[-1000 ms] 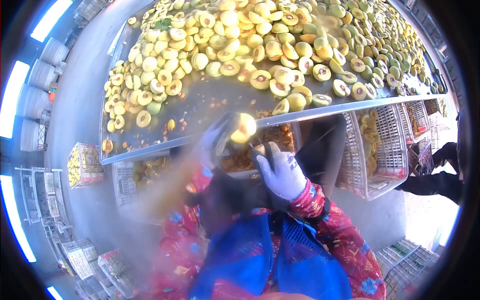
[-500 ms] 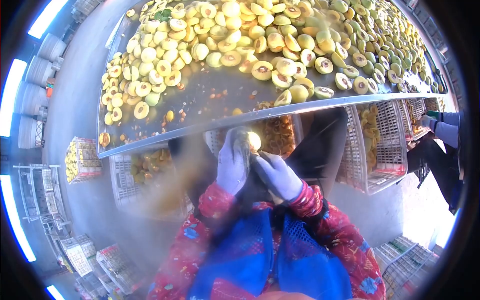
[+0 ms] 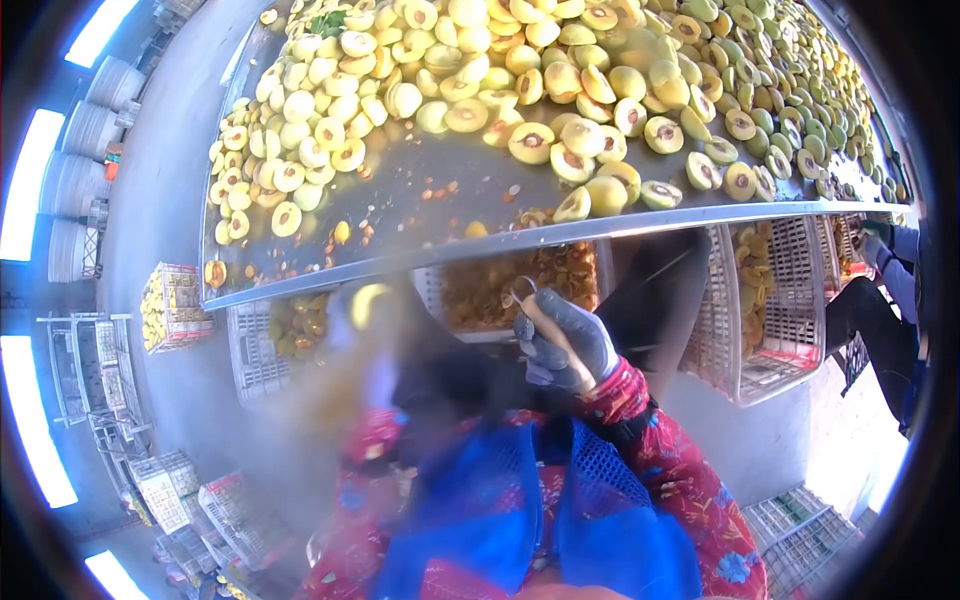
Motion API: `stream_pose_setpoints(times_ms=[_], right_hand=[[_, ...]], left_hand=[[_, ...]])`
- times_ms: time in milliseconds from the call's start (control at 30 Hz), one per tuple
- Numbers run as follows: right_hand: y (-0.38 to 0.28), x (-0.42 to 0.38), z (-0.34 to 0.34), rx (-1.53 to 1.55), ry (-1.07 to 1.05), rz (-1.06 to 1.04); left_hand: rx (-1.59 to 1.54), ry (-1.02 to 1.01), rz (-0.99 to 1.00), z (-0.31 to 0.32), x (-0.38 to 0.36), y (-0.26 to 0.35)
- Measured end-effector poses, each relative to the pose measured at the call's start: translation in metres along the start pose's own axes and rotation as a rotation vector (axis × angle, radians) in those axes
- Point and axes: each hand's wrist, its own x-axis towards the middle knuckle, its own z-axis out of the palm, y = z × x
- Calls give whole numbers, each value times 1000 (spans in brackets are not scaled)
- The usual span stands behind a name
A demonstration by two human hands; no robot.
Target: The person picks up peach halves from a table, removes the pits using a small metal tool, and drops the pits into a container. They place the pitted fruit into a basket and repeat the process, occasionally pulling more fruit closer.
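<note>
My right hand [image 3: 570, 345], in a grey-palmed glove, is wrapped round the wooden handle of a small tool [image 3: 548, 325] with a curved metal loop at its tip. It is above a crate [image 3: 428, 290] of brownish fruit pieces under the table edge. My left hand [image 3: 375, 350] is at the left, smeared by blur and haze. A pale yellow fruit piece [image 3: 369, 306] shows at its upper end; the fingers cannot be made out. Beyond both hands, many halved yellow-green fruits [image 3: 529, 143] lie on the metal table [image 3: 440, 180].
The table's raised metal rim [image 3: 560, 234] crosses in front of me. White crates hold fruit at the right [image 3: 780, 370], lower left [image 3: 255, 350] and far left [image 3: 185, 320]. Another person's gloved hand and sleeve [image 3: 895, 265] show at the right edge. Stacked crates stand behind.
My hands were together around a fruit piece; now they are apart. The left has moved left with a yellow piece at its fingers, and the tool in my right hand has come into view.
</note>
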Motion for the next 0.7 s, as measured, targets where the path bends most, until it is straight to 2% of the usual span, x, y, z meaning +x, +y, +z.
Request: stream_pose_setpoints(times_ms=[33,67,100,167,233,267,300,333,367,433,500,567,633,667,700], right_hand=[[-4,-5,0,-159,130,-60],[-10,-10,5,-325,258,-71],[-9,-10,-4,-496,261,-131],[-6,-7,-26,-733,255,-192],[-7,-4,-37,-867,233,-208],[-1,-4,-33,-977,221,-296],[-4,-5,-26,-959,238,-292],[-6,-5,-19,-941,255,-288],[-9,-6,-11,-923,272,-285],[-18,-15,5,-779,354,-197],[-19,-22,11,-644,406,-239],[-16,-25,11,-621,438,-289],[-14,-25,8,-725,453,-348],[-16,-27,7,-799,404,-365],[-15,-24,4,-1011,370,-535]], left_hand=[[316,5,-66,-25,4,-1],[686,11,-36,-43,12,-22],[1036,54,37,-54,19,-27],[933,41,281,-56,49,-18],[643,-175,272,-20,75,58],[556,-163,472,7,90,82],[534,-189,569,43,109,97],[571,-377,561,72,127,124],[556,-436,593,110,145,136],[662,-378,639,163,144,146],[704,-456,899,180,149,142],[602,-576,904,182,151,134],[349,-715,644,161,149,128],[293,-729,515,146,145,127],[198,-618,562,131,142,115]])
